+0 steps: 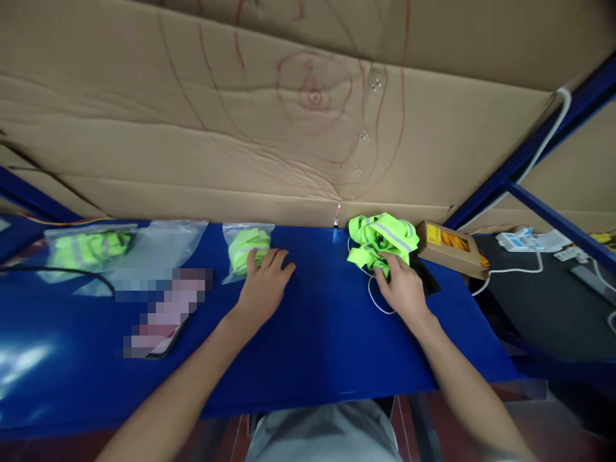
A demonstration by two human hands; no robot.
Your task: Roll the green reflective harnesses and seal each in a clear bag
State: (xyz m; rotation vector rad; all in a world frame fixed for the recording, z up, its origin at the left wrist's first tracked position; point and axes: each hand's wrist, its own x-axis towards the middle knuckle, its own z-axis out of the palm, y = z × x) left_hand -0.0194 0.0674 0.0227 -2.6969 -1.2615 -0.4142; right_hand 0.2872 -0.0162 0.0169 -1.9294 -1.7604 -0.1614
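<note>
My left hand is open, its fingers spread over the blue table at the right edge of a small clear plastic bag. Inside that bag is a bundled neon yellow-green reflective strap. On the right lies a loose heap of the same kind of reflective strap, with grey stripes along it. My right hand has its thumb and fingers closed on the near side of this heap; some fingertips are hidden in the folds. A thin white cord loops out below the heap, and something flat and black lies beside the hand.
Further left are another bagged strap, flat clear bags and a blurred-out phone. A cardboard box with orange contents stands right of the heap. Cardboard walls the back; white cables run at the right.
</note>
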